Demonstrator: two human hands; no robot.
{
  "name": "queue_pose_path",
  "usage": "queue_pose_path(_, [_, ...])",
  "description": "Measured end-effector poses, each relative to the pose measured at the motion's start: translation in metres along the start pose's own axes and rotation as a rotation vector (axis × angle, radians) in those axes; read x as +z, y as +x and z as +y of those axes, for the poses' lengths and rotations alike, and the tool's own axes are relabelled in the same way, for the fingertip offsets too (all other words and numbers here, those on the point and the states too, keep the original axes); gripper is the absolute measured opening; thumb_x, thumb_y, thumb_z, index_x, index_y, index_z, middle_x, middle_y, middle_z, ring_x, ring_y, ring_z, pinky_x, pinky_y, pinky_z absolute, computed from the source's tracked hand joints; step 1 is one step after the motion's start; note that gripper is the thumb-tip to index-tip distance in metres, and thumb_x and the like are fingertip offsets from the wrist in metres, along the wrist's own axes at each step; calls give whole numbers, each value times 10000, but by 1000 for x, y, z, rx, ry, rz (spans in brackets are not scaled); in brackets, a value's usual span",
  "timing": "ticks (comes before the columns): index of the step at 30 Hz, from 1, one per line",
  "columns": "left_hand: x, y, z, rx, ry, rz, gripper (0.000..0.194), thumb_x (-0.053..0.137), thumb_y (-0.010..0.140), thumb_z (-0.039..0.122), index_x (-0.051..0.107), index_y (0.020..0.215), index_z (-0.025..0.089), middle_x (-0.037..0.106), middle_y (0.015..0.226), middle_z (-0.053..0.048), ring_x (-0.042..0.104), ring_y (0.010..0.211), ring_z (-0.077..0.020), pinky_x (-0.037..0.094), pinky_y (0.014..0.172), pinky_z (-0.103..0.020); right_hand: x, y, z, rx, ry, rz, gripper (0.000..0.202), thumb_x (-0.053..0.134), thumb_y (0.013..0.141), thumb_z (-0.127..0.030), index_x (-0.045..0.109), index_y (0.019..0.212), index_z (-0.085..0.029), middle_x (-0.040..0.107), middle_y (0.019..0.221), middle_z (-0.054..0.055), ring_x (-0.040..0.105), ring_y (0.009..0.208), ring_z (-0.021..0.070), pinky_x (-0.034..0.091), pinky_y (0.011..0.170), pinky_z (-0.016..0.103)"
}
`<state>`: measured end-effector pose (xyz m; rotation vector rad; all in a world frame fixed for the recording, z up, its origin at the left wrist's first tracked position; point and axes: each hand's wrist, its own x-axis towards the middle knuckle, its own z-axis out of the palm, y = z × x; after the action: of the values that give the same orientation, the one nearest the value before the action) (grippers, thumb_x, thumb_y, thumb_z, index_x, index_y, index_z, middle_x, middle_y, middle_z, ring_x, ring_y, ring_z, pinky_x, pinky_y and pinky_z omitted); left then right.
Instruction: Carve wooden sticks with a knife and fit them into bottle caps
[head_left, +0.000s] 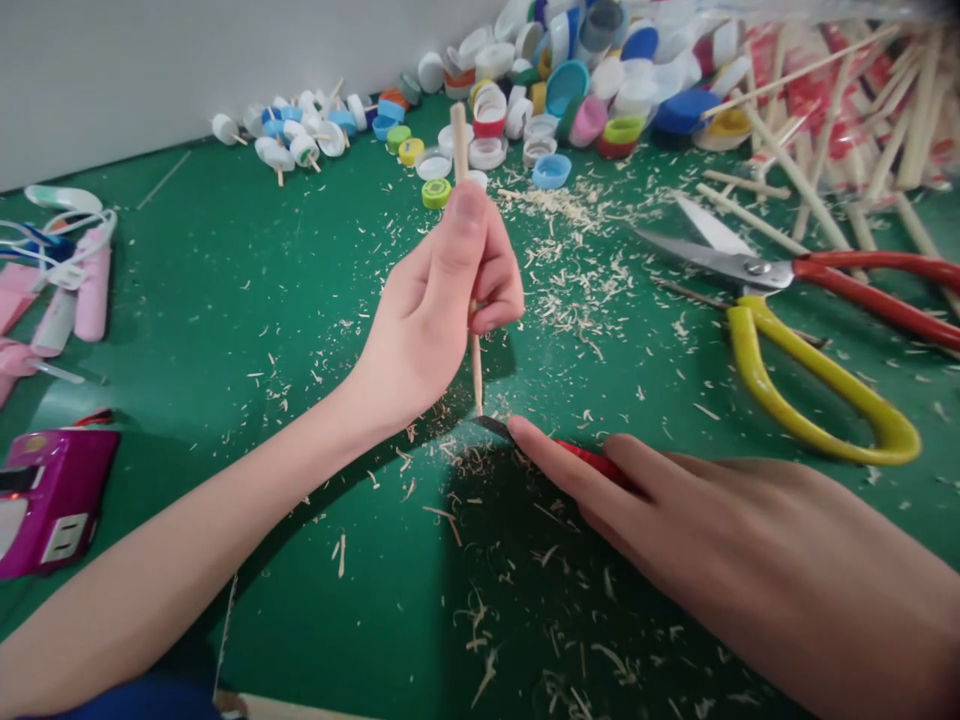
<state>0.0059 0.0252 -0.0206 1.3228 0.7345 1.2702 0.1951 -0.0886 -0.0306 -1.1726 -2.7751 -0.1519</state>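
Observation:
Near the centre, my left hand (457, 270) is closed around a thin wooden stick (478, 375), with its thumb on top. The stick stands nearly upright, its upper end above the hand and its narrow lower end close to the green tabletop (300, 270). My right hand (675, 510), at the lower right, grips a red-handled knife (592, 458); the index finger is stretched along it. The knife's dark blade (493, 427) meets the lower tip of the stick. Pale wood shavings (472, 455) lie around the tip.
Scissors (757, 270) with red and yellow handles lie open at right. Behind are piled bottle caps (566, 90), caps on short sticks (300, 130) and loose sticks (795, 175). A magenta device (56, 500) and pink tools (91, 285) are at left.

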Motion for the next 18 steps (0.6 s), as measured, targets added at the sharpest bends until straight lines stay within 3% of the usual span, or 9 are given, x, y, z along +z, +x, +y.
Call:
queue_pose_path(5, [4, -2, 2, 11, -13, 15, 522, 485, 995, 448, 339, 561, 197, 275, 589, 19, 283, 482, -84, 286, 525, -306, -4, 4, 9, -19, 12, -11, 800, 419, 839, 5, 267, 1597, -200, 555, 782, -30, 391, 496, 133, 262, 512, 356])
queue_pose_path(9, [8, -4, 4, 11, 17, 74, 500, 508, 996, 394, 349, 561, 205, 279, 599, 18, 312, 494, -91, 290, 527, -298, -5, 8, 12, 15, -80, 61, 729, 400, 913, -44, 249, 1604, -217, 561, 778, -12, 391, 524, 162, 264, 535, 362])
queue_pose_path(18, [6, -3, -1, 13, 76, 168, 470, 512, 992, 384, 351, 587, 207, 274, 634, 19, 293, 531, -99, 288, 552, -294, -4, 14, 5, 29, -72, 48, 734, 347, 889, -24, 246, 1595, -197, 534, 746, -16, 385, 498, 165, 240, 540, 361])
